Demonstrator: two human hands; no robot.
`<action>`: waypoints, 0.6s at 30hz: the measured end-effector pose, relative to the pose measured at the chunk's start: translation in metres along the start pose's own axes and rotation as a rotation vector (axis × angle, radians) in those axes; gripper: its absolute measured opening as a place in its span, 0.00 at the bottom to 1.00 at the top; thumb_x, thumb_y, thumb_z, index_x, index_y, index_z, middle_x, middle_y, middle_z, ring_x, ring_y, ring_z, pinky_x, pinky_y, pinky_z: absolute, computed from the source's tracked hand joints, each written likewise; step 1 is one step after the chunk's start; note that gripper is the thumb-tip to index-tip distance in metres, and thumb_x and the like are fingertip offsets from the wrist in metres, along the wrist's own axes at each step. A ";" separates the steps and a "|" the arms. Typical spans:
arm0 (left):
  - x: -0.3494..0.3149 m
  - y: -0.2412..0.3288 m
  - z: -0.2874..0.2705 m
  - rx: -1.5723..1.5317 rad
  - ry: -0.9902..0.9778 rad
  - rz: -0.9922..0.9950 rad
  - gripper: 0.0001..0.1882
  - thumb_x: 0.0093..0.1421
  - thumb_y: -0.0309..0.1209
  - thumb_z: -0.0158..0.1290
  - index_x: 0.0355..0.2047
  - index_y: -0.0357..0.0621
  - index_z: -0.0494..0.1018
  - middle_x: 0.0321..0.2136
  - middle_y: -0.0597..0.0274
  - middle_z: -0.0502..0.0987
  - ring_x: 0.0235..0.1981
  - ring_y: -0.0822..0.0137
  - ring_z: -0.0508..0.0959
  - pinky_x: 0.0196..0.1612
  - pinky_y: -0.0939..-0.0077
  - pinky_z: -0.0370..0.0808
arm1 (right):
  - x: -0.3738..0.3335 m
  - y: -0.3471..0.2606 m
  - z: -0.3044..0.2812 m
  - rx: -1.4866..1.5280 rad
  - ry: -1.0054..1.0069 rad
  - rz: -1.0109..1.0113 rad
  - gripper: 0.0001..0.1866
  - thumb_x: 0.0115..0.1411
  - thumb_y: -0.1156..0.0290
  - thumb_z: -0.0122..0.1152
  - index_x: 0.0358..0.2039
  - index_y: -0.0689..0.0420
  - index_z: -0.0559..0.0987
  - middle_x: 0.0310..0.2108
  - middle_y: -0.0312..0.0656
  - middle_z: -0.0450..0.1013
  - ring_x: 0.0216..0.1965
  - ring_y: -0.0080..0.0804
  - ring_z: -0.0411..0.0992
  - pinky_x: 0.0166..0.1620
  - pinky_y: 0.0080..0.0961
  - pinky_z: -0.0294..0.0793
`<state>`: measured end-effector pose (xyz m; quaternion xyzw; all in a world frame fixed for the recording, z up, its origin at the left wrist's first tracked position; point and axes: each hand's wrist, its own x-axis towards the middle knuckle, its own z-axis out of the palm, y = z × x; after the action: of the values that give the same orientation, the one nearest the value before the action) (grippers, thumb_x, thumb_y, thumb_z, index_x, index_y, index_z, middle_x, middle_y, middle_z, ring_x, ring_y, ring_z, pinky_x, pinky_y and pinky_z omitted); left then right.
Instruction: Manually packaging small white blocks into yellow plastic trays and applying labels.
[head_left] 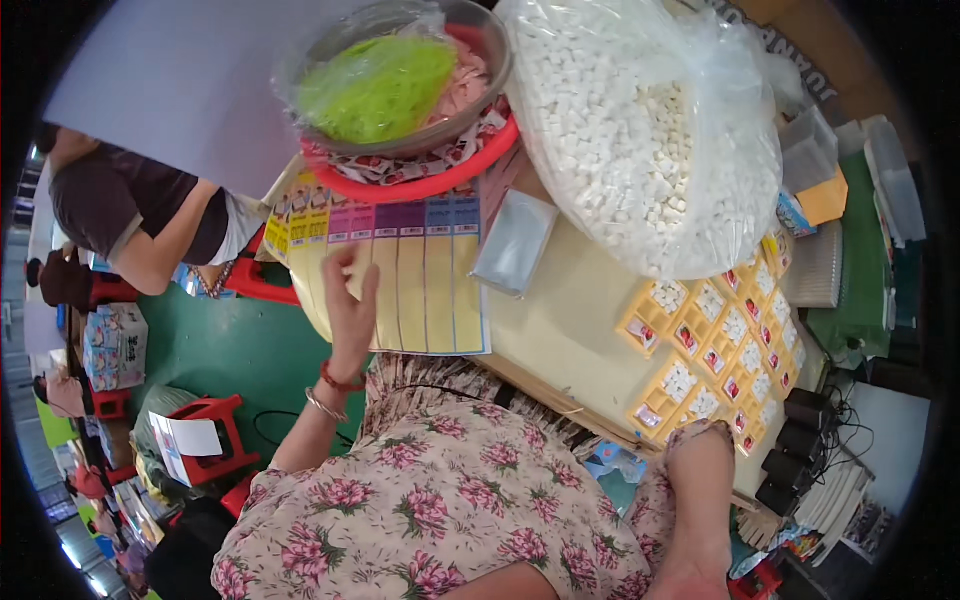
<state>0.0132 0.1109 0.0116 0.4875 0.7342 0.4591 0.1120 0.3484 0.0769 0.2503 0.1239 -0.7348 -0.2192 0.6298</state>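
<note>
My left hand [350, 310] is raised over the near edge of a yellow printed sheet [410, 285] with coloured strips along its far side. Its thumb and fingers are apart and nothing is between them. A red band and bracelets circle that wrist. At the lower right, what looks like my right hand [690, 578] is cut off by the picture's lower edge, close to my floral clothing. Its fingers are out of sight, so any grip there is hidden. Beside the sheet lies a clear-wrapped stack of flat pieces [515, 243].
A large clear bag of small white pieces [620, 130] fills the far side. Left of it, a grey bowl [495, 60] with a green bag sits in a red basin [430, 185]. Yellow compartment trays [640, 315] lie to the right. Another person [140, 205] sits at left, near red stools [225, 430].
</note>
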 end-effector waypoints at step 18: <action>0.096 -0.147 -0.084 -0.248 -0.146 -0.485 0.20 0.59 0.37 0.51 0.43 0.31 0.70 0.32 0.62 0.76 0.29 0.77 0.72 0.28 0.86 0.68 | -0.042 -0.027 0.087 -0.077 -0.259 0.567 0.19 0.62 0.65 0.44 0.53 0.54 0.62 0.52 0.41 0.60 0.52 0.33 0.59 0.56 0.30 0.52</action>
<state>-0.1763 0.1271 -0.0294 0.3120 0.7576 0.4688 0.3300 0.2681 0.0868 0.1914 -0.1388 -0.8053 -0.0767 0.5713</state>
